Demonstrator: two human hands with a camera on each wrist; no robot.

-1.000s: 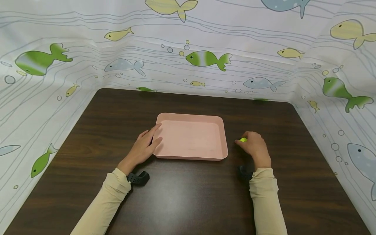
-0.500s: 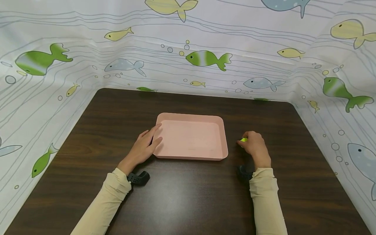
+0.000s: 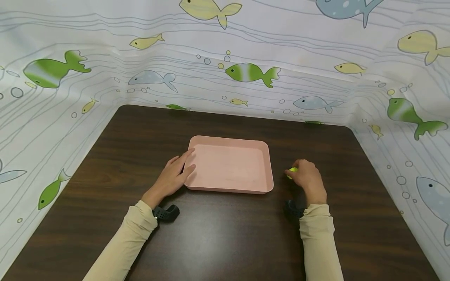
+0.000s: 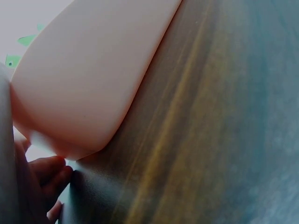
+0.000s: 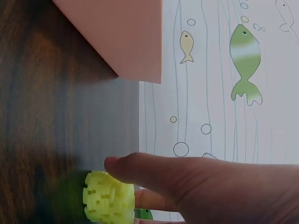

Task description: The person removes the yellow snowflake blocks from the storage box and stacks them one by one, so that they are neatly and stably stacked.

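Note:
A shallow pink tray [image 3: 230, 166] lies on the dark table. My left hand [image 3: 169, 175] rests at its left end, thumb and one fingertip over the rim in the head view. Other fingers [image 4: 49, 175] show outside the tray's end wall in the left wrist view, partly cut off by the frame. To the right of the tray, my right hand [image 3: 307, 177] pinches a bright yellow-green piece [image 5: 108, 198] with a blocky, brick-like surface. The thumb lies against its upper side in the right wrist view. Whether the piece touches the table, I cannot tell.
The dark wooden table [image 3: 214, 238] has a white fish-patterned sheet [image 3: 197, 43] standing around its back and sides. A gap of bare tabletop separates the tray's right wall from the right hand. A black strap [image 3: 166, 213] sits on the left wrist.
The right hand's thumb has shifted slightly to the right, and more of the yellow-green piece shows. The head view has tilted a little. Tray and left hand stay in place.

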